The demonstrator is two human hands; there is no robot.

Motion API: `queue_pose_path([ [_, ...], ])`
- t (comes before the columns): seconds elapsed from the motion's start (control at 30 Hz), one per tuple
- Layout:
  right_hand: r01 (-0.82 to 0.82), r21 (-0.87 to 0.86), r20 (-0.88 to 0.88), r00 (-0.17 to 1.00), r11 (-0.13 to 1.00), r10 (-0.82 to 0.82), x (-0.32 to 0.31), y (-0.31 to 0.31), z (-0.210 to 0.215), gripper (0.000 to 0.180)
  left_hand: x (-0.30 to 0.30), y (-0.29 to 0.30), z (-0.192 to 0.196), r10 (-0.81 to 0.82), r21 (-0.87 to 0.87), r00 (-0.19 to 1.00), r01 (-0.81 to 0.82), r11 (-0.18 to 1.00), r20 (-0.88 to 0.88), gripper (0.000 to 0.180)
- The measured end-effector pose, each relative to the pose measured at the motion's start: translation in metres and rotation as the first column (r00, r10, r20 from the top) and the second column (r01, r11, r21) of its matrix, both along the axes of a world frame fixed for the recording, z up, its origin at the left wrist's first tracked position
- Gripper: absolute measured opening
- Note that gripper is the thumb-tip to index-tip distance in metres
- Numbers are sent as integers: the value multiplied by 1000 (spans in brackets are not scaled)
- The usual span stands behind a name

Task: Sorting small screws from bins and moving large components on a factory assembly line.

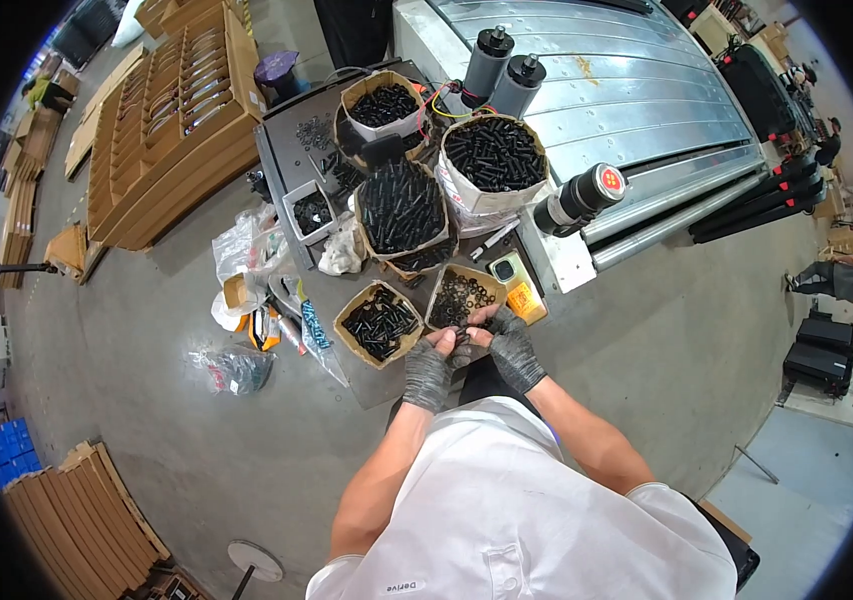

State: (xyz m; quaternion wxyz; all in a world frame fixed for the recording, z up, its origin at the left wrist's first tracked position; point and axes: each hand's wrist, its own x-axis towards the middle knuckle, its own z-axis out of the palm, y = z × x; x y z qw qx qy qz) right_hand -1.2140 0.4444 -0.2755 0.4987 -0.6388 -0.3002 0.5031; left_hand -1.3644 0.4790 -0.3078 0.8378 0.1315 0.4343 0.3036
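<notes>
My left hand [432,372] and my right hand [511,350], both in grey fingerless gloves, meet at the near edge of the table. Their fingertips are pinched together around something small and dark that I cannot make out. Just beyond them stands a cut-down cardboard box of small black rings [459,296]. Left of it, beside my left hand, is an open box of short black cylindrical parts [379,322]. Farther back, a heaped box of black cylindrical parts [402,210] rises behind these two.
Other part-filled containers include a white-sided box [452,205], a far box [359,100] and a white tray [294,215]. A phone [505,268] lies on a yellow-orange pack [524,301]. Grey cylinders [488,68] stand by a metal roller bed [637,100]. Plastic bags [247,245] lie at left.
</notes>
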Motion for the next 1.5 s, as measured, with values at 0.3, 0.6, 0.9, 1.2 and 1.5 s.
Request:
queue_pose_path([
  [0.3,8,-9,-454,891,1000,-11,8,-1,8,41,-11,7,-14,43,-140,983,-18,990,179,28],
  [0.6,-88,56,-631,769,995,103,25,-3,23,46,-19,14,-3,-20,59,998,17,998,54,27],
  [0.9,-147,-71,-396,912,987,107,25,-2,15,31,-14,20,7,-1,191,998,12,982,-57,26],
  [1.2,-19,-27,-411,912,999,6,22,-1,14,20,-7,20,16,0,227,995,23,974,-100,26],
  [1.5,24,-84,-544,837,996,-66,16,-2,25,16,-4,16,16,65,425,973,36,905,-221,26],
])
